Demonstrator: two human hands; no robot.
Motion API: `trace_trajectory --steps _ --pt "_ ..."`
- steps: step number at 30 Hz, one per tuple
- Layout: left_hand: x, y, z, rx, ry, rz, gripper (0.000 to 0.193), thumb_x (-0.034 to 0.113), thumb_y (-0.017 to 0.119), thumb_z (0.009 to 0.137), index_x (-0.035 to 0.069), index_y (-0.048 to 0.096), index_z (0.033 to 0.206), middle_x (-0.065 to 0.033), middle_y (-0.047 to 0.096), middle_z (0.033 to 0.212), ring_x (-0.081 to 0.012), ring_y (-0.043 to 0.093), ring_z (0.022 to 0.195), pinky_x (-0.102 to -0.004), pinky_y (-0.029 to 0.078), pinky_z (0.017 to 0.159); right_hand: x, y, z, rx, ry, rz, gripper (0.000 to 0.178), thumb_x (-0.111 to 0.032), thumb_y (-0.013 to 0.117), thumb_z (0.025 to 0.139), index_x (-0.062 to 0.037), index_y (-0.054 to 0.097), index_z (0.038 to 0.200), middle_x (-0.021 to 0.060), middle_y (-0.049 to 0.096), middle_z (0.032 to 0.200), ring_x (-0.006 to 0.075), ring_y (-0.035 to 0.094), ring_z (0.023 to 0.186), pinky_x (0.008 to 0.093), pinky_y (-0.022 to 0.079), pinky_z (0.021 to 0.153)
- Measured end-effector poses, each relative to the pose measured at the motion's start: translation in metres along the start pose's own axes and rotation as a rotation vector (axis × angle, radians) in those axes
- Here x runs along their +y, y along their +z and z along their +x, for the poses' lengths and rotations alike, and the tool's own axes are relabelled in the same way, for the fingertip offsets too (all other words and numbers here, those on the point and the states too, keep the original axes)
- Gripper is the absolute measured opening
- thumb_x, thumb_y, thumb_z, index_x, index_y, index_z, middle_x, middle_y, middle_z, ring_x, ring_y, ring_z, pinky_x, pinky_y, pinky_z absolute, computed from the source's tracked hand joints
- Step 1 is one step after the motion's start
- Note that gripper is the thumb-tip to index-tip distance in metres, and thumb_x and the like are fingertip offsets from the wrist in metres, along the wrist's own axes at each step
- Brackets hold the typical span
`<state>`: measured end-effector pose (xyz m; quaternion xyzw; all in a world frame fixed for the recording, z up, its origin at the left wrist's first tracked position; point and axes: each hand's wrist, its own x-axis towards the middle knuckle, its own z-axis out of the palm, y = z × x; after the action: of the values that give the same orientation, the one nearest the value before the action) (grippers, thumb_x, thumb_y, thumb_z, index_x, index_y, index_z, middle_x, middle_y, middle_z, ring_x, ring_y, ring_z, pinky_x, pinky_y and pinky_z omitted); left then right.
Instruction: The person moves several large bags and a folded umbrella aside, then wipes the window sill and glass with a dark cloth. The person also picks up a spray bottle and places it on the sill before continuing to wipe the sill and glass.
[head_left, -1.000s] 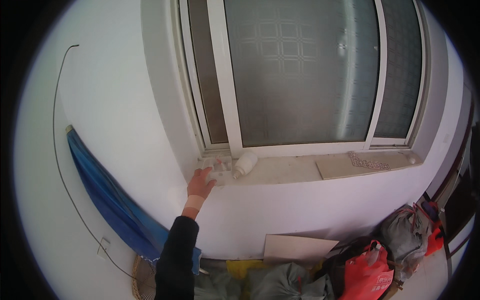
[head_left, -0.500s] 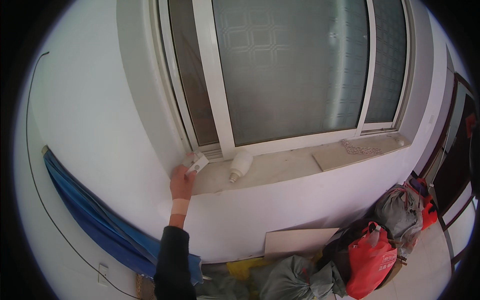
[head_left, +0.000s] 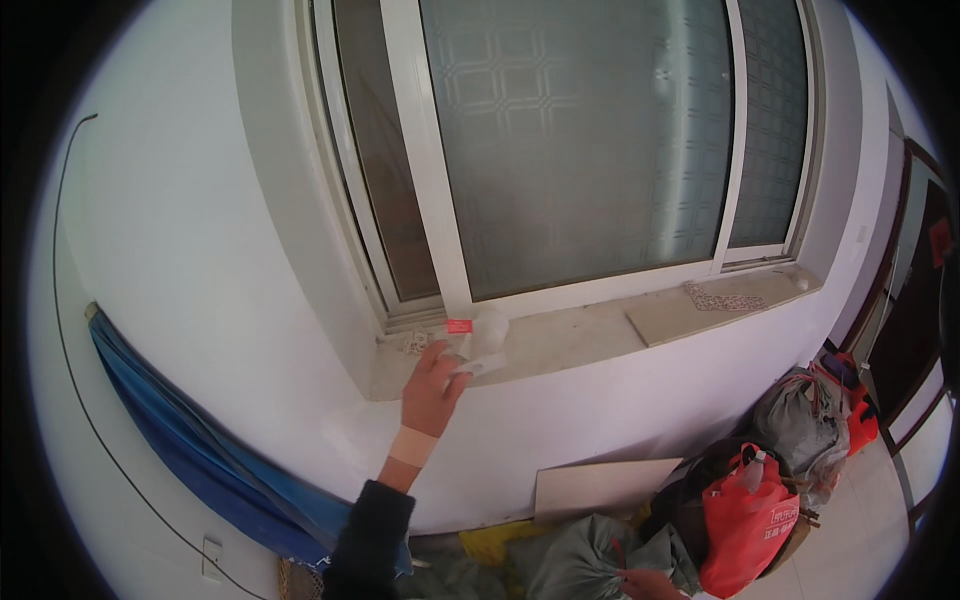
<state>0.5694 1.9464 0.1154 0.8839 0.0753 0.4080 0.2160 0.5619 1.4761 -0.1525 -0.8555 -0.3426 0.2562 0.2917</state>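
Note:
My left hand (head_left: 430, 388), in a dark sleeve and with a pale band round the wrist, is raised over the left part of the windowsill (head_left: 570, 340). Its fingers are closed on a small white box-like object (head_left: 482, 365), blurred by motion. A small red-and-white piece (head_left: 460, 327) shows just above the fingers; whether it is part of the held object I cannot tell. Right behind is a white light bulb (head_left: 491, 328), partly covered. A white tangled bundle (head_left: 415, 342) lies in the sill's left corner. Only part of my right hand (head_left: 655, 586) shows at the lower edge, its fingers unclear.
A flat board (head_left: 655, 325) with a patterned chain-like strip (head_left: 725, 299) lies on the sill's right part. Below stand grey sacks (head_left: 585, 560), a red bag (head_left: 748, 520) and a leaning panel (head_left: 605, 488). Rolled blue cloth (head_left: 200, 430) leans against the left wall.
My left hand has moved right along the sill with the white object, now in front of the bulb. The white bundle and red piece have come into sight. My right hand has entered below.

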Motion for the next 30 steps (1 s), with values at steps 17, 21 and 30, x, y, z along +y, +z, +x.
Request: trace_trajectory --steps 17,21,30 --pt "0.025 0.043 0.028 0.072 0.069 -0.02 0.016 0.016 0.063 0.074 0.007 0.053 0.083 -0.0092 0.049 0.116 -0.0276 0.054 0.094 -0.0337 0.046 0.073 0.023 0.023 -0.061 0.092 0.013 0.011 0.033 -0.023 0.054 0.079 -0.0078 0.057 0.108 0.0194 0.061 0.084 0.0353 0.057 0.08 0.0403 0.045 0.071" --pt "0.001 0.041 0.038 0.132 0.041 -0.024 0.015 0.013 0.063 0.074 0.008 0.054 0.084 -0.0098 0.049 0.116 -0.0286 0.052 0.097 -0.0363 0.046 0.075 0.019 0.01 -0.055 -0.129 0.348 0.045 0.037 -0.028 0.056 0.079 -0.0072 0.055 0.111 0.02 0.06 0.086 0.029 0.06 0.072 0.0388 0.047 0.066" --pt "-0.045 0.06 0.002 0.018 -0.023 0.184 0.019 0.014 0.064 0.073 0.005 0.053 0.087 -0.0141 0.048 0.114 -0.031 0.049 0.095 -0.0381 0.043 0.077 -0.239 -0.129 0.237 0.243 0.036 1.267 0.089 -0.038 0.062 0.078 -0.0092 0.005 0.139 0.0166 0.054 0.09 0.0231 0.059 0.073 0.0337 0.053 0.064"
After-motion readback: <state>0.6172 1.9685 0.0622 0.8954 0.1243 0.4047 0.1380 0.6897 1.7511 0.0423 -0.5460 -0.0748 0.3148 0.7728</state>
